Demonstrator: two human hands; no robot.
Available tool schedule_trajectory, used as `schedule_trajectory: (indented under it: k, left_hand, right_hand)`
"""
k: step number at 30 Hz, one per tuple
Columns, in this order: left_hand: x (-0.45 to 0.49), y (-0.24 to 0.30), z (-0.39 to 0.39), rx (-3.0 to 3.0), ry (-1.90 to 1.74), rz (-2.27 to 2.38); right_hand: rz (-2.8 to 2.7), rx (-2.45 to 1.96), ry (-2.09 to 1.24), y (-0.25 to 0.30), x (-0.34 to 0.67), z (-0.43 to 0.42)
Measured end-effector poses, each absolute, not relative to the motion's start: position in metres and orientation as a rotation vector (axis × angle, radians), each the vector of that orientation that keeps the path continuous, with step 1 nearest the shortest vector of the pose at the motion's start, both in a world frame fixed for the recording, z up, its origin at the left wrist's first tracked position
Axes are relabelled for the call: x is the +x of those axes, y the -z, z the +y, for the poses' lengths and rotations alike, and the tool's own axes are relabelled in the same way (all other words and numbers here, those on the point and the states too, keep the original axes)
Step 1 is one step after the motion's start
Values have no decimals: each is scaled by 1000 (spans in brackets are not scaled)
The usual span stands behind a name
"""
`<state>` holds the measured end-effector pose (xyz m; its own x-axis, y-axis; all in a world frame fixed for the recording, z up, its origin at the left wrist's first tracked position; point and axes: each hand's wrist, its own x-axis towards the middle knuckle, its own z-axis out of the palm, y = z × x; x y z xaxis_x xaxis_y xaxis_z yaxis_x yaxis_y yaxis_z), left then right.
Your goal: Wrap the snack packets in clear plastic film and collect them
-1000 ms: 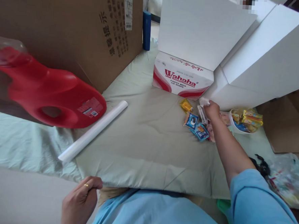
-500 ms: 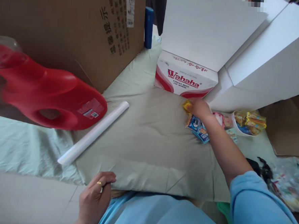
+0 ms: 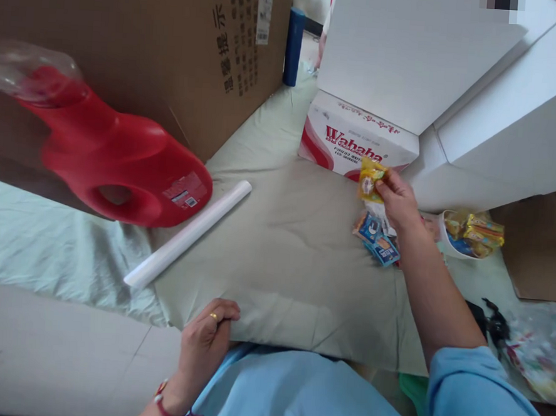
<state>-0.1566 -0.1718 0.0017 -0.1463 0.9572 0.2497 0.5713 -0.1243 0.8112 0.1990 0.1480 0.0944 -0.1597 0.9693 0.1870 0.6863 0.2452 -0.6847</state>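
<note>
Between the thumb and fingers of my right hand point(image 3: 398, 200) is a small yellow snack packet point(image 3: 369, 176), raised in front of the white and red Wahaha box point(image 3: 327, 132). Just below that hand, blue snack packets point(image 3: 382, 247) lie on the cloth-covered table point(image 3: 285, 246). My left hand point(image 3: 208, 332), with a gold ring, rests at the table's near edge, its fingers curled in and nothing seen in them. Right of my right forearm, a white bowl point(image 3: 455, 249) holds yellow snack packets point(image 3: 484, 230).
A big red jug point(image 3: 139, 162) stands at left before a large brown carton point(image 3: 127, 48). Beside it lies a white roll point(image 3: 191, 233). A blue cylinder point(image 3: 294, 46) is behind. White boxes point(image 3: 386, 45) rise at the back; a clear plastic bag point(image 3: 537, 349) sits at right.
My right hand has lifted the yellow packet up off the pile by the box. My left hand shows slightly farther right and higher as the whole view has shifted.
</note>
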Motion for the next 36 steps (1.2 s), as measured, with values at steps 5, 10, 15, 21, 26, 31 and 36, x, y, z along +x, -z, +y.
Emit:
schedule_trajectory:
  k: [5, 10, 15, 21, 26, 31, 36]
  left_hand:
    - [-123, -8, -148, 1863, -1291, 1605]
    - [-85, -1, -128, 2366, -1097, 1388]
    - [-65, 23, -116, 2500, -652, 1407]
    - [-65, 27, -112, 2494, -585, 1424]
    - [-68, 34, -114, 2438, -753, 1451]
    - [-71, 48, -119, 2257, -941, 1573]
    - [-69, 52, -119, 2238, -956, 1593]
  right_hand:
    - [-1962, -1130, -1586, -66, 162, 75]
    - [-2321, -966, -1584, -39, 131, 27]
    - [-1869, -1304, -1292, -52, 183, 50]
    - [-1314, -1828, -309, -53, 298, 118]
    - [-1308, -2031, -25, -46, 349, 121]
    - [-1407, -2052, -10, -33, 352, 110]
    - [-1609, -2151, -70, -21, 352, 109]
